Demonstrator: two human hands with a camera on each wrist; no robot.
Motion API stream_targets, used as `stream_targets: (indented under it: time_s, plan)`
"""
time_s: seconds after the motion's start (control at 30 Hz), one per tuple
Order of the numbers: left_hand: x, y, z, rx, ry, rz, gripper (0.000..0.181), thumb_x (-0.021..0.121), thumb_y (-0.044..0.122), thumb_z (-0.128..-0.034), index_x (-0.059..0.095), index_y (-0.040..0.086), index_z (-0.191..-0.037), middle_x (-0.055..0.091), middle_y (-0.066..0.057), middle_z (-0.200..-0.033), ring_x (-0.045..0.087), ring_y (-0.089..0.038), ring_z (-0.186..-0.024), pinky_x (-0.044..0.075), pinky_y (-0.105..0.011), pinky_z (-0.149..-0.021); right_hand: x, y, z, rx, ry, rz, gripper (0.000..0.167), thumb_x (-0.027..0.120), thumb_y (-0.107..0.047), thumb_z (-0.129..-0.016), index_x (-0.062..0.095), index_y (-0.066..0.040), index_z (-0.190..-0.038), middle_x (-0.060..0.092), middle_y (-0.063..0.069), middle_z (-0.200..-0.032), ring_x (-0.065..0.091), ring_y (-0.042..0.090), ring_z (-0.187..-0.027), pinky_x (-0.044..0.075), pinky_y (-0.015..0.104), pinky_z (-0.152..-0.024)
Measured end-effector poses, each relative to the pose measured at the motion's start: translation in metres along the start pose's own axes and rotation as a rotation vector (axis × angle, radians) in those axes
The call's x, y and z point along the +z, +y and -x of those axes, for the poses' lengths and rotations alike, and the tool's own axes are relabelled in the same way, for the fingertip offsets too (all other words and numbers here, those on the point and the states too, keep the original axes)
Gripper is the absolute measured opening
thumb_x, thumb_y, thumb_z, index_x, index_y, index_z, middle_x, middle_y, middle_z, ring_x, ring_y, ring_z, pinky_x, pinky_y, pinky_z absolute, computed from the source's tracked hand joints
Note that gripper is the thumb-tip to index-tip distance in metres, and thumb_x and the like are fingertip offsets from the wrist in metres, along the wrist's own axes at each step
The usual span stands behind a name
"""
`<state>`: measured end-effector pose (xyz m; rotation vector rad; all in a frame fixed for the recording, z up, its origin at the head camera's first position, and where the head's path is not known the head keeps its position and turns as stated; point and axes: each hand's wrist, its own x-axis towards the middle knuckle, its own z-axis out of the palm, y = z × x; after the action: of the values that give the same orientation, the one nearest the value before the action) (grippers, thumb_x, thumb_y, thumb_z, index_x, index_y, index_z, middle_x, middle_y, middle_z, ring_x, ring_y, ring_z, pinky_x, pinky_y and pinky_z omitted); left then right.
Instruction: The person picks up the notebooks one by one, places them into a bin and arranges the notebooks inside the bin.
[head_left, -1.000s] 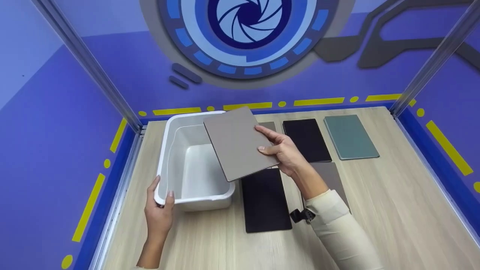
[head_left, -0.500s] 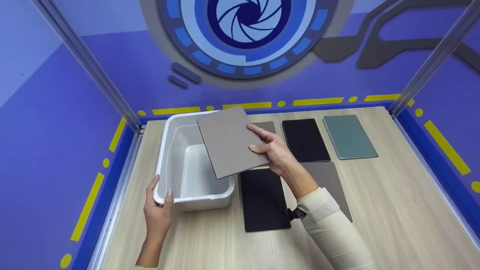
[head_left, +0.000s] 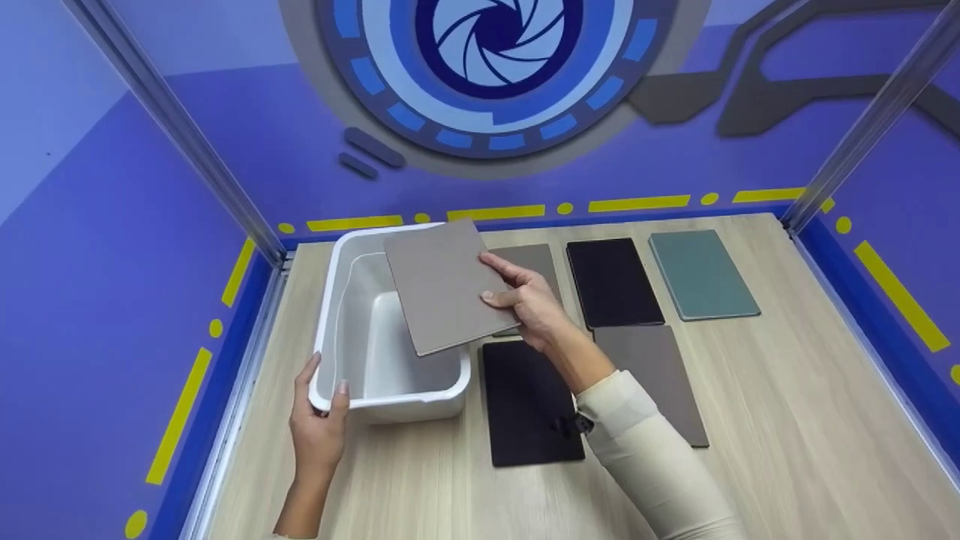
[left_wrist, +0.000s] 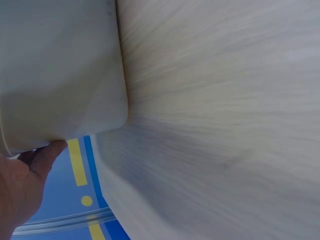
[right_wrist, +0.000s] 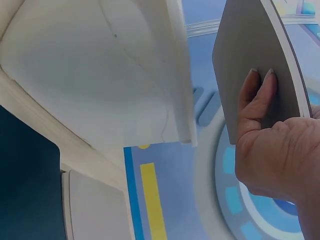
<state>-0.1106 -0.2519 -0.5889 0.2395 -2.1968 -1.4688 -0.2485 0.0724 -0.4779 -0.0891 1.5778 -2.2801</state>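
My right hand (head_left: pixel 529 304) holds a taupe notebook (head_left: pixel 442 289) by its right edge, thumb on the upper cover. In the right wrist view, fingers curl under the notebook (right_wrist: pixel 252 55), and its white page edges show. The notebook hangs tilted over the right part of a white plastic basin (head_left: pixel 409 401). Gripping the basin's near left corner is my left hand (head_left: pixel 319 435), with the thumb at the rim and fingers outside. In the left wrist view, fingers of the left hand (left_wrist: pixel 30 180) touch the wall of the basin (left_wrist: pixel 65 75).
On the wooden table (head_left: pixel 787 420) lie a black notebook (head_left: pixel 529 405), a taupe notebook (head_left: pixel 652 375), a partly covered taupe notebook (head_left: pixel 536 262), another black notebook (head_left: pixel 615 281) and a green notebook (head_left: pixel 705 274). Blue-purple panels (head_left: pixel 247 150) with metal posts enclose the table's back and sides.
My right hand has moved left with the taupe notebook, bringing it further over the basin. More of the taupe notebooks on the table shows. The left hand has stayed on the basin corner.
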Motion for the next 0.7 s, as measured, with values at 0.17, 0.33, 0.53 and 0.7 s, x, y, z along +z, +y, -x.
stream_targets:
  time_s: [0.17, 0.33, 0.53, 0.7]
  plan:
    - [0.000, 0.001, -0.001, -0.014, 0.004, -0.007, 0.063, 0.067, 0.011, -0.1007, 0.048, 0.019, -0.160, 0.051, -0.014, -0.163, 0.052, 0.004, -0.128, 0.041, -0.004, -0.099, 0.003, 0.007, -0.008, 0.011, 0.006, 0.010, 0.074, 0.062, 0.012, -0.093, 0.046, -0.011, -0.162, 0.040, 0.014, -0.170, 0.055, 0.025, -0.134, 0.062, 0.024, -0.079]
    - [0.000, 0.001, 0.000, -0.017, 0.021, -0.025, 0.063, 0.067, 0.011, -0.1005, 0.049, 0.020, -0.160, 0.052, -0.013, -0.164, 0.052, 0.005, -0.128, 0.041, -0.004, -0.099, 0.007, 0.013, -0.012, 0.028, 0.006, 0.009, 0.074, 0.063, 0.011, -0.093, 0.046, -0.011, -0.162, 0.041, 0.016, -0.168, 0.063, 0.022, -0.123, 0.063, 0.025, -0.077]
    - [0.000, 0.001, 0.000, -0.006, 0.035, -0.033, 0.063, 0.068, 0.011, -0.0991, 0.050, 0.019, -0.159, 0.054, -0.014, -0.162, 0.053, 0.006, -0.125, 0.042, -0.004, -0.097, 0.012, 0.016, -0.015, 0.052, 0.007, 0.006, 0.073, 0.063, 0.011, -0.093, 0.048, -0.012, -0.162, 0.043, 0.016, -0.167, 0.068, 0.022, -0.115, 0.064, 0.027, -0.076]
    - [-0.001, -0.001, -0.001, 0.007, 0.029, -0.037, 0.064, 0.069, 0.011, -0.0983, 0.051, 0.018, -0.159, 0.055, -0.014, -0.161, 0.055, 0.005, -0.123, 0.043, -0.005, -0.095, 0.019, 0.019, -0.018, 0.044, 0.017, 0.005, 0.071, 0.064, 0.009, -0.093, 0.050, -0.011, -0.160, 0.041, 0.017, -0.169, 0.059, 0.027, -0.130, 0.063, 0.026, -0.079]
